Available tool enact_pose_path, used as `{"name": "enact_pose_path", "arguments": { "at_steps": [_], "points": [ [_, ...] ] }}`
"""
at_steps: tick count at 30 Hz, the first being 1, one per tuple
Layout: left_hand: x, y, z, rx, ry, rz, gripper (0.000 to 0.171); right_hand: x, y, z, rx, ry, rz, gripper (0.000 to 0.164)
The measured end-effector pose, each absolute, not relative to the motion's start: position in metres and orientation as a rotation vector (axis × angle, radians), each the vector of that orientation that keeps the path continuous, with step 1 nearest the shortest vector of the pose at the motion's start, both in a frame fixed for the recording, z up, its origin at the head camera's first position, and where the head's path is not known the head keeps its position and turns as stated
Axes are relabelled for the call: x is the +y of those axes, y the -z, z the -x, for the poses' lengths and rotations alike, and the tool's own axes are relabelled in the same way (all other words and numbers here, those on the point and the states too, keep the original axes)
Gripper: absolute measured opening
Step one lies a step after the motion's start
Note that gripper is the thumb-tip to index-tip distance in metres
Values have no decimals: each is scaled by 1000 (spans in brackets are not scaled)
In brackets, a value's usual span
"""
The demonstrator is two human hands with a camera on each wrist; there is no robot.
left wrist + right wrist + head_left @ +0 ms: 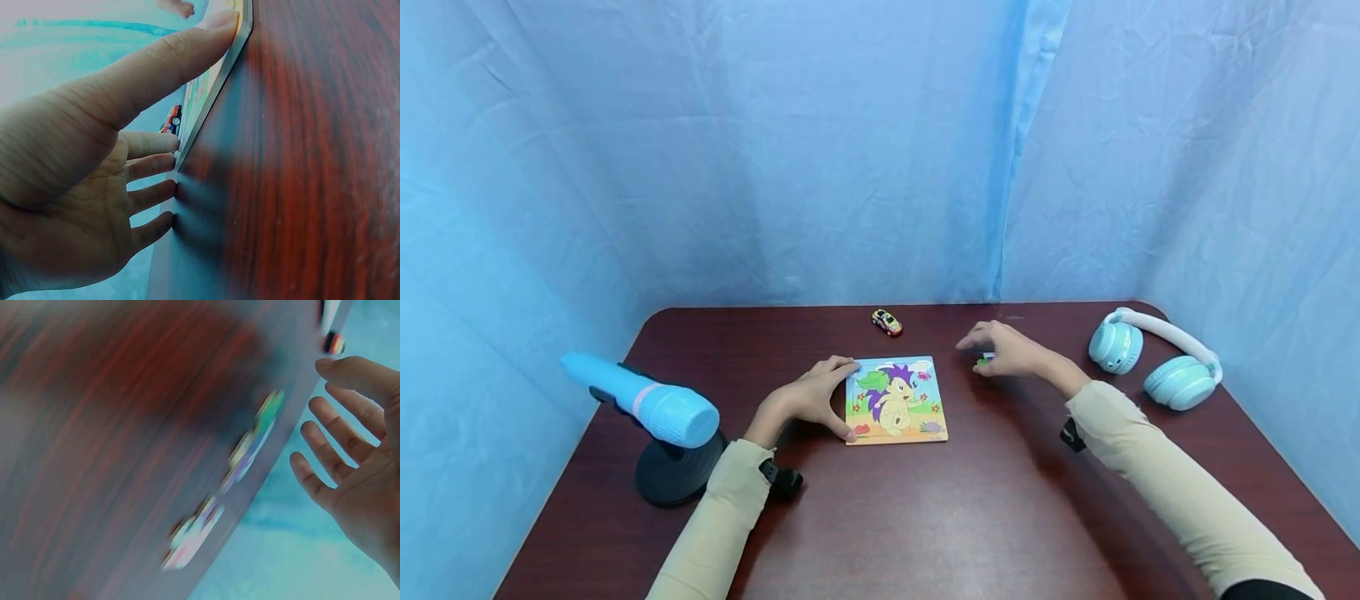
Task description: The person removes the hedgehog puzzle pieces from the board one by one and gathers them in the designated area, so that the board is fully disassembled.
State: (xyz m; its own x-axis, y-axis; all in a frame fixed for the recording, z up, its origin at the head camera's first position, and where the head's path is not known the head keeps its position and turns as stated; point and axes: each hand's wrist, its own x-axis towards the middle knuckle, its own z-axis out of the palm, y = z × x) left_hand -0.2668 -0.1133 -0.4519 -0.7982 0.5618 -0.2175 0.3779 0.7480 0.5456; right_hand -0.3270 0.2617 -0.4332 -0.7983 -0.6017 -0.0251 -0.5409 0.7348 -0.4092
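Head view: one hedgehog picture board [898, 403], flat on surface [925, 517]; left hand [812, 396] touching its left edge, grip spread; right hand [1011, 350], grip loosely parted, near coloured pieces [253, 445].

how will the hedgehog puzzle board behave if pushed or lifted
The puzzle board is probably stiff: its edges run straight. Lying flat on the table, it should slide rather than roll. It looks thin, so likely light.

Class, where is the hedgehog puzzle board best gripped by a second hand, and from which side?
Grip the hedgehog puzzle board probably by its bare right edge, coming from the right: it lies flat, that edge is straight, and the left hand spans the opposite one.
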Motion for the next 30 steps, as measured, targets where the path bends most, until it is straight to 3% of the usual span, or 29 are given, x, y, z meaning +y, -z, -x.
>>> {"name": "enact_pose_path", "arguments": {
  "at_steps": [16,30],
  "points": [
    [-112,449,266,2570,-672,-700,114,150,436,322,2601,603,1124,45],
    [-110,448,264,2555,-698,-752,117,113,436,315,2562,530,1097,52]
  ]
}}
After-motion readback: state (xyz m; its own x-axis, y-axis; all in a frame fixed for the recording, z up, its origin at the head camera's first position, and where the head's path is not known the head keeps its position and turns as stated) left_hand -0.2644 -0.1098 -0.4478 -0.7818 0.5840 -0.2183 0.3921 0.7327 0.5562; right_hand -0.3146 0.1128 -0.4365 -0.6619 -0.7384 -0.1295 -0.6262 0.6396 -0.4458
